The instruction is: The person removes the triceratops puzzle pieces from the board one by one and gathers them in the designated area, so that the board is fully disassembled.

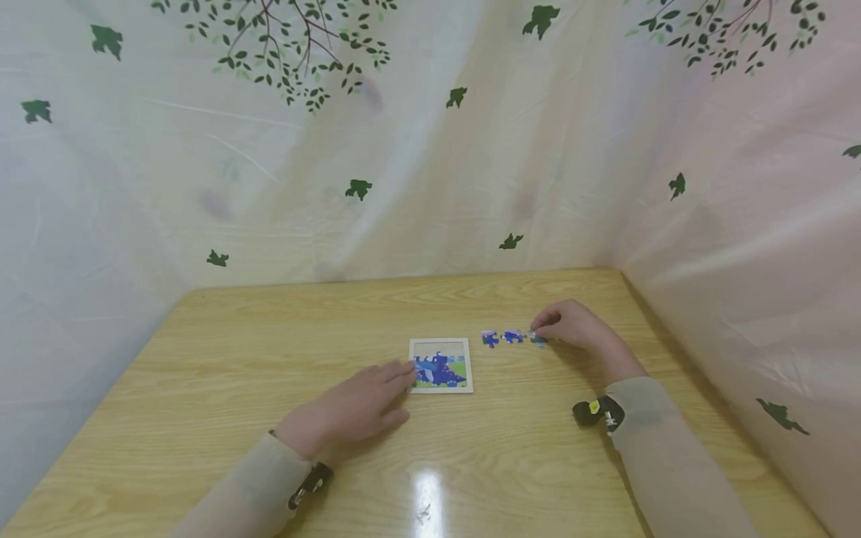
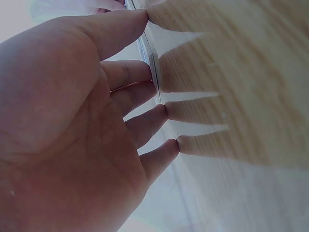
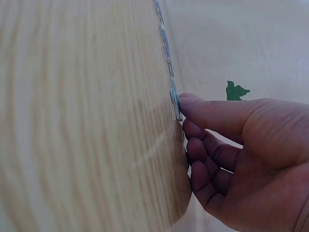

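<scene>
White-rimmed, the puzzle frame (image 1: pixel 440 390) lies on the wood-grain table (image 1: pixel 269 344), its blue dinosaur picture (image 1: pixel 440 371) showing below a plain upper strip. The left hand (image 1: pixel 353 403) has its fingers extended, fingertips against the frame's left side; light, steady contact there should keep it from sliding. The right hand (image 1: pixel 580 326) has curled fingers, thumb and forefinger pinching the rightmost jigsaw piece (image 1: pixel 537 340), in a row with the middle piece (image 1: pixel 513 337) and the left-end piece (image 1: pixel 489 339). So thin a piece is best gripped by its edges and lifted straight up, without nudging its neighbour.
</scene>
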Action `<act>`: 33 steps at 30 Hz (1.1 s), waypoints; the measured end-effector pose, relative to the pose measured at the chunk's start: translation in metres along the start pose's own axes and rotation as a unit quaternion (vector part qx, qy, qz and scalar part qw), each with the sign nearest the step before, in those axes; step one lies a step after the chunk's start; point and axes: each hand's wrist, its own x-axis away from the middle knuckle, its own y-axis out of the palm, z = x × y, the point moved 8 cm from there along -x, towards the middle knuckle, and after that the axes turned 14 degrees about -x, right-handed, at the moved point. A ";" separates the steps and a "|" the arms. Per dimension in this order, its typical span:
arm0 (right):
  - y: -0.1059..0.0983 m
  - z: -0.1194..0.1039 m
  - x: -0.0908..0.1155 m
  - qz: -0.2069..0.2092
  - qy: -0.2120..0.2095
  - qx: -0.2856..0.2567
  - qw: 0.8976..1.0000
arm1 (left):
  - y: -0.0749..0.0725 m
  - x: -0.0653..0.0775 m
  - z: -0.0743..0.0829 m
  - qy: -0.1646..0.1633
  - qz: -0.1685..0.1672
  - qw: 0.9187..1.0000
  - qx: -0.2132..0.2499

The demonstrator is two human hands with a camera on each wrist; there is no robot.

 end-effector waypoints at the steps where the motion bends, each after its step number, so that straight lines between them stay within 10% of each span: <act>1: 0.000 0.000 0.000 0.000 0.000 0.001 1.000 | 0.000 0.000 0.000 0.000 0.000 1.000 0.001; 33: -0.002 -0.015 0.007 0.000 -0.014 -0.062 0.998 | 0.003 0.000 -0.002 -0.001 -0.001 1.000 -0.004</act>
